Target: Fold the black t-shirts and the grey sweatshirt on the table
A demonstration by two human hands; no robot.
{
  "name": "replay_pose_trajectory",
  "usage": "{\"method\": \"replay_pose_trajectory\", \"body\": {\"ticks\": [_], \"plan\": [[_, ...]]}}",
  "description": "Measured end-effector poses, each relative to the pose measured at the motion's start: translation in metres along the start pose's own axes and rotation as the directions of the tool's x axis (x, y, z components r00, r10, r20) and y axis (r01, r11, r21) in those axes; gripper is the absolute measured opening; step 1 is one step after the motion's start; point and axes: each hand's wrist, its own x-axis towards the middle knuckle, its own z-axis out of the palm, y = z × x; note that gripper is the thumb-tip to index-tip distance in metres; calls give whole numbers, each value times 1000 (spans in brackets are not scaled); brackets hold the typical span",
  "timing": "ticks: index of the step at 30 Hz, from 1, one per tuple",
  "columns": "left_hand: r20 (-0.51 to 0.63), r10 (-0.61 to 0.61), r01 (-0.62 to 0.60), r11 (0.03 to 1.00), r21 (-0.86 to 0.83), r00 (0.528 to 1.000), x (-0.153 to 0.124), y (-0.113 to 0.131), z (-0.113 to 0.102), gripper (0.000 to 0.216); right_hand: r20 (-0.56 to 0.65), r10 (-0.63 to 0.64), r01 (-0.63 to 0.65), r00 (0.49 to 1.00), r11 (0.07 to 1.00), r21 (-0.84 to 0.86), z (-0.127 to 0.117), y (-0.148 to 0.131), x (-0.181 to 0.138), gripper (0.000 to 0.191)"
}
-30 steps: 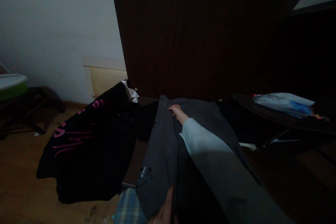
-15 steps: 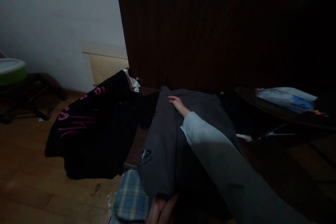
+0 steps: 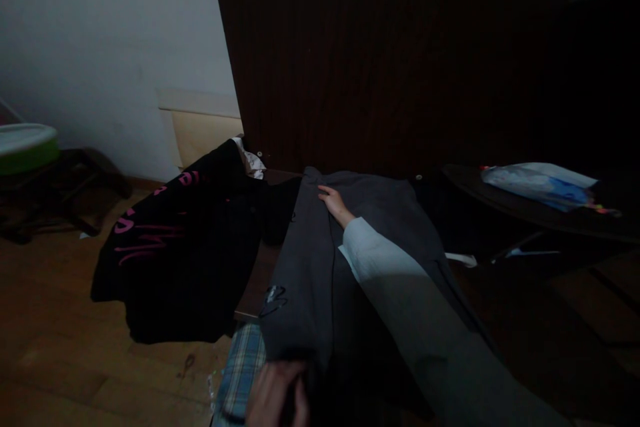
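A dark grey garment (image 3: 305,273) lies stretched lengthwise over a low surface in front of me. My right hand (image 3: 334,203), in a pale sleeve, rests flat near the garment's far end with fingers laid out. My left hand (image 3: 277,395) is at the bottom edge, its fingers curled on the grey garment's near hem. A small dark print (image 3: 273,299) shows on the cloth near that hem. The room is dim.
A black garment with pink lettering (image 3: 175,247) drapes off the left side down to the wooden floor (image 3: 60,320). Plaid cloth (image 3: 240,373) shows below the hem. A dark round table (image 3: 540,213) with a plastic bag (image 3: 540,185) stands right. A green-rimmed basin (image 3: 25,150) sits far left.
My left hand has slid left along the near hem and closed over it. My right hand stays on the far end of the grey garment.
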Motion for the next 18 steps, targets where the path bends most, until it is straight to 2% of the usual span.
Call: {"method": "replay_pose_trajectory", "body": {"ticks": [2, 6, 9, 13, 18], "plan": [[-67, -104, 106, 994, 36, 992, 22, -14, -17, 15, 4, 5, -5, 1000, 1000, 7, 0, 1, 1, 38], [-11, -267, 266, 960, 91, 964, 52, -35, -33, 28, 12, 12, -12, 1000, 1000, 25, 0, 1, 1, 38], [36, -331, 329, 942, 65, 943, 54, -38, -32, 32, 15, 15, -16, 1000, 999, 34, 0, 2, 2, 38], [79, -351, 351, 936, 13, 933, 49, -34, -31, 34, 12, 22, -23, 1000, 999, 34, 0, 2, 4, 38], [79, -373, 377, 925, -44, 925, 49, -37, -32, 29, 3, 29, -30, 1000, 999, 45, 0, 0, 5, 37]]}}
